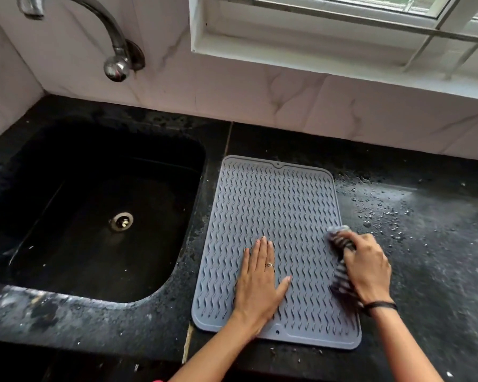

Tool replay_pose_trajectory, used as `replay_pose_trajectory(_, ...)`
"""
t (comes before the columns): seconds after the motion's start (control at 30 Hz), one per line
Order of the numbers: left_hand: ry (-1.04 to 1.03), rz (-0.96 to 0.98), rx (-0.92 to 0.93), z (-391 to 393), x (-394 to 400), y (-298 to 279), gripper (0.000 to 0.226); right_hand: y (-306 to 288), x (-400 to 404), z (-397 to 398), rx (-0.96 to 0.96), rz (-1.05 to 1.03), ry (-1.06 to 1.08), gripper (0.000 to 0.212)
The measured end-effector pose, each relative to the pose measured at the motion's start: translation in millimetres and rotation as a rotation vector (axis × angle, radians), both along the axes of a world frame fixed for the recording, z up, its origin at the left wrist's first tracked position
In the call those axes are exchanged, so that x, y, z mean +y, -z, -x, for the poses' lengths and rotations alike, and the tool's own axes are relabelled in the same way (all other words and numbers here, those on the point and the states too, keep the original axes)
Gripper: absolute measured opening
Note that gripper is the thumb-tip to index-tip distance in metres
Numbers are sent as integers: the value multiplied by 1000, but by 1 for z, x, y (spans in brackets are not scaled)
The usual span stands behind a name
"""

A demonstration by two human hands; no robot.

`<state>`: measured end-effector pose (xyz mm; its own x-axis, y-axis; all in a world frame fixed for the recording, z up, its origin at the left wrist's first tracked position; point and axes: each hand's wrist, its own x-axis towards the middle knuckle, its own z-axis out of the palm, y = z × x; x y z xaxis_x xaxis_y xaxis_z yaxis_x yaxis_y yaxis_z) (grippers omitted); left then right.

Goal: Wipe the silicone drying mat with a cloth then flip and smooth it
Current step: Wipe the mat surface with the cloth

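Just right of the black sink (94, 210), a grey silicone drying mat (276, 216) lies flat on the dark countertop (425, 244), its wavy ridged face up and its long sides running away from the person. On the mat's near half, towards its sink-side edge, the left hand (260, 282) is spread wide, palm down and fingers extended, pressing on the ridges; a ring (269, 264) shows on one finger. At the mat's edge away from the sink, the right hand (367, 266) is closed around a bunched striped cloth (340, 271), dark with pale bands, which is blurred; the cloth pokes out beyond the knuckles and trails back under the wrist, resting on the mat's border. A dark band (381, 304) circles that wrist. Water droplets (381, 213) lie scattered on the countertop just beyond the mat on the side away from the sink. Behind the sink, a metal tap (113, 51) comes out of the pale marbled wall, and a white window frame (315, 37) sits above the mat's far end.
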<state>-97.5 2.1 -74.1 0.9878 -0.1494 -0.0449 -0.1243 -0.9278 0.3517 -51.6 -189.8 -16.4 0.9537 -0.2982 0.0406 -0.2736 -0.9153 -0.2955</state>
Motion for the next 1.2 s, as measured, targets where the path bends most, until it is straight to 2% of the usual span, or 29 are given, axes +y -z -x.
replay_pose_trajectory(0.1,112,-2,22,7,-10,-2,75,1,9,-14,-27,2,94,28)
replay_pose_trajectory(0.23,198,-8,72,8,-31,-5,79,6,37,19,-15,-28,-102,34)
replay_pose_trajectory(0.33,216,-12,72,9,-33,-1,81,7,29,56,61,-40,-139,38)
replay_pose_trajectory(0.43,215,-5,60,9,-32,-1,80,4,6,57,90,-42,-58,36)
replay_pose_trajectory(0.57,196,-8,69,9,-32,0,80,5,12,22,-4,-45,121,36)
replay_pose_trajectory(0.67,202,-12,110,8,-32,-2,79,8,42,17,-16,-67,6,39)
replay_pose_trajectory(0.8,223,17,163,8,-30,-6,76,7,44,43,78,-124,-153,40)
replay_pose_trajectory(0.87,213,46,117,5,-24,-9,75,0,30,55,135,-134,-180,41)
replay_pose_trajectory(0.93,289,47,22,1,-16,-11,73,-5,18,55,157,-107,-151,40)
replay_pose_trajectory(0.97,313,98,75,0,-11,-12,73,-6,14,49,142,-87,-105,39)
replay_pose_trajectory(1.03,283,156,97,3,2,-17,75,-5,17,31,73,-61,2,35)
replay_pose_trajectory(1.1,182,127,89,6,16,-14,79,1,37,13,-5,-85,29,34)
replay_pose_trajectory(1.2,63,4,2,5,31,-11,72,9,77,11,-27,-106,-153,40)
